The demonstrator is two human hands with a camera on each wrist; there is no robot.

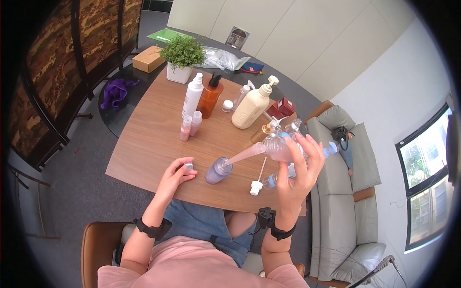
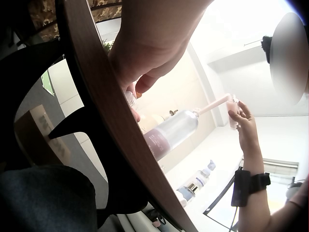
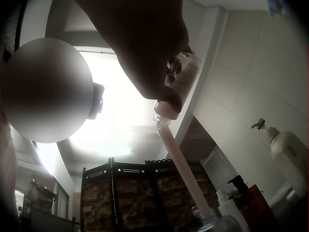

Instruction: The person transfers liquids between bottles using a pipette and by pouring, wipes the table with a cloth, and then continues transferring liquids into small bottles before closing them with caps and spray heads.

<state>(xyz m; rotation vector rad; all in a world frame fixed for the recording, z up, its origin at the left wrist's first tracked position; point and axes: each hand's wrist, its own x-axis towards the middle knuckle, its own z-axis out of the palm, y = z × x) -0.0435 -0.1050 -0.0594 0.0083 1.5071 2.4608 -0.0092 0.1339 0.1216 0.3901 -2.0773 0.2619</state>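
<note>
My right hand [image 1: 301, 173] grips a small clear bottle [image 1: 281, 150] with pink contents, raised above the table and tipped sideways. A straight pink strand [image 1: 246, 152] runs from its mouth down to the open neck of a translucent lavender bottle [image 1: 218, 171]. That bottle stands upright on the table [image 1: 144, 144], purple showing in its lower part in the left wrist view. To its left, my left hand [image 1: 175, 178] rests at the tabletop and holds a small silvery cap [image 1: 189, 166] between thumb and fingers.
By the lavender bottle lie a white cap with a thin tube [image 1: 256, 187] and a clear blue-labelled bottle [image 1: 271, 181]. Farther back stand small pink bottles [image 1: 186, 128], a white bottle [image 1: 192, 98], an amber pump bottle [image 1: 210, 100], a cream pump bottle [image 1: 250, 108] and a potted plant [image 1: 182, 53].
</note>
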